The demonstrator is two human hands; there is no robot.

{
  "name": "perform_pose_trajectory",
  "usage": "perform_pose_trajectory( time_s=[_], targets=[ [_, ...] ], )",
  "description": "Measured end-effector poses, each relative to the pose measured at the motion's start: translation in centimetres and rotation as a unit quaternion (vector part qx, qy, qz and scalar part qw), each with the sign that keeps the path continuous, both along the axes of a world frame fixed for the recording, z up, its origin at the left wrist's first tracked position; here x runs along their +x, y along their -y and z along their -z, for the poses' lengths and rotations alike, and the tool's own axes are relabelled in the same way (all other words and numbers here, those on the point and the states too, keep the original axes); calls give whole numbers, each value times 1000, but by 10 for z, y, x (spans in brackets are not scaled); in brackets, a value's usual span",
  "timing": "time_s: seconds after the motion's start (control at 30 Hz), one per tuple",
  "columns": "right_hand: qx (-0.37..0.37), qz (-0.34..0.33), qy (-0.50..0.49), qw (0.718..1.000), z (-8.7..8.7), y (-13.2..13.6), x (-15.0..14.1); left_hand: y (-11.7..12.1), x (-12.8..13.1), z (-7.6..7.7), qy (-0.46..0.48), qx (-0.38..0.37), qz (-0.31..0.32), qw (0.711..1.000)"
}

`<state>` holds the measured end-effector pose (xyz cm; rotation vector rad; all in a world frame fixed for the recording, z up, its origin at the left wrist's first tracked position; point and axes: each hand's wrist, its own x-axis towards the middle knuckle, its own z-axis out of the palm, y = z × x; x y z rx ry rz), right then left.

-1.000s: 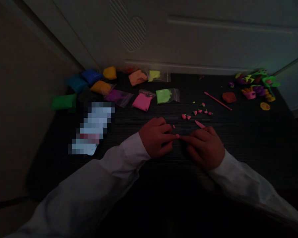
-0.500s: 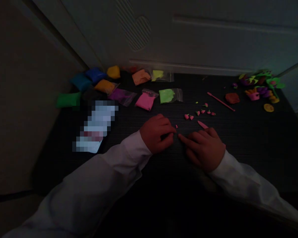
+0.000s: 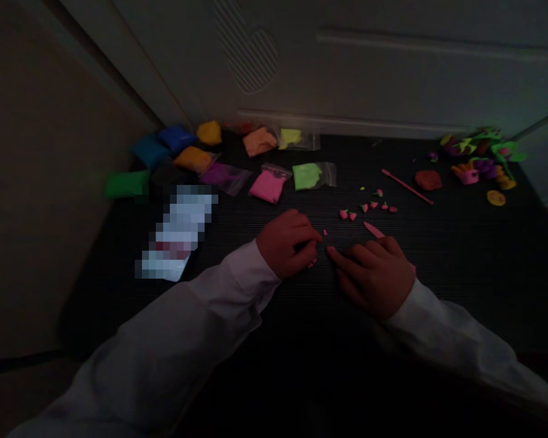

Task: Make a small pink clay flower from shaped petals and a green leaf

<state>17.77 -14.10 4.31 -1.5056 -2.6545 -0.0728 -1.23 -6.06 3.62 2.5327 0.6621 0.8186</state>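
My left hand (image 3: 288,244) is closed in a pinch above the dark table, thumb and index finger drawn together; what lies between them is too small to make out. A bit of pink clay (image 3: 312,263) shows just below the thumb. Another small pink piece (image 3: 325,232) lies beyond the index fingertip. My right hand (image 3: 375,277) has its index finger stretched toward the left one, the other fingers curled over a pink modelling knife (image 3: 373,229) whose blade pokes out past the knuckles. Several tiny pink clay shapes with green tops (image 3: 344,214) lie farther back.
Bags of coloured clay, including a pink bag (image 3: 268,184) and a light green bag (image 3: 307,176), line the back left. A phone (image 3: 178,234) lies at left. Toward the right are a pink stick tool (image 3: 406,186), a red-brown clay lump (image 3: 428,180) and finished clay figures (image 3: 466,173).
My left thumb and index finger have come closer together, and a pink bit now shows under the thumb. My right hand has barely shifted.
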Motion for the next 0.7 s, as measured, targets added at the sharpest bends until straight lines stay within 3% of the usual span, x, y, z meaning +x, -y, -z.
perform_pose_trajectory(
  time_s=[0.7],
  targets=[
    [-43, 39, -74, 996, 1, -3, 4, -1, 0, 1, 6, -5, 0, 1000]
  ],
)
